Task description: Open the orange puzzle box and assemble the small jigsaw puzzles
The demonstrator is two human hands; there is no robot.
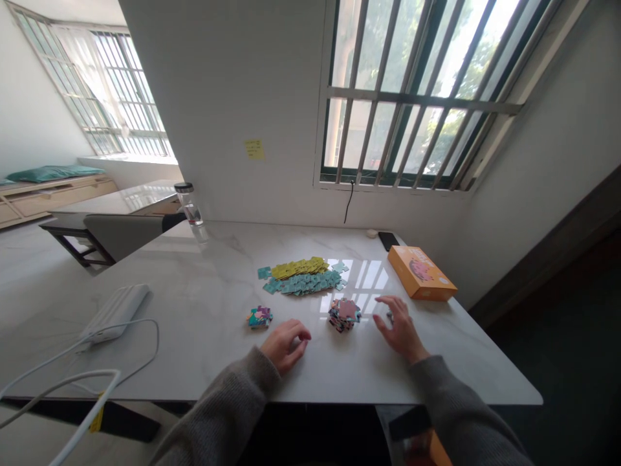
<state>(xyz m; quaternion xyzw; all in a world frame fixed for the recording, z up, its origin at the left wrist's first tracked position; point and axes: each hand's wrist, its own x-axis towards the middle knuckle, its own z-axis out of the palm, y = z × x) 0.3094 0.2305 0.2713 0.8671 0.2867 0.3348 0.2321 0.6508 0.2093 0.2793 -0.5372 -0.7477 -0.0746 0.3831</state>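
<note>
My left hand [287,345] rests on the table with its fingers loosely curled and a gap beside the thumb; I see nothing held in it. To its upper left lies a small pile of purple and teal puzzle pieces [260,316]. A taller stack of puzzle pieces [345,314], pinkish on top, stands between my hands. Right of that stack, my right hand [398,329] is spread, thumb and fingers apart. A small dark patch shows between its fingers, too unclear to name. Beyond both hands lie overlapping rows of yellow puzzle pieces [301,267] and blue-green puzzle pieces [308,283].
An orange box [421,273] sits at the right, near a black phone [387,241]. On the left, a white power strip [116,314] trails a white cable [156,336] over the white table [204,362]. A clear bottle [190,206] stands at the far left corner.
</note>
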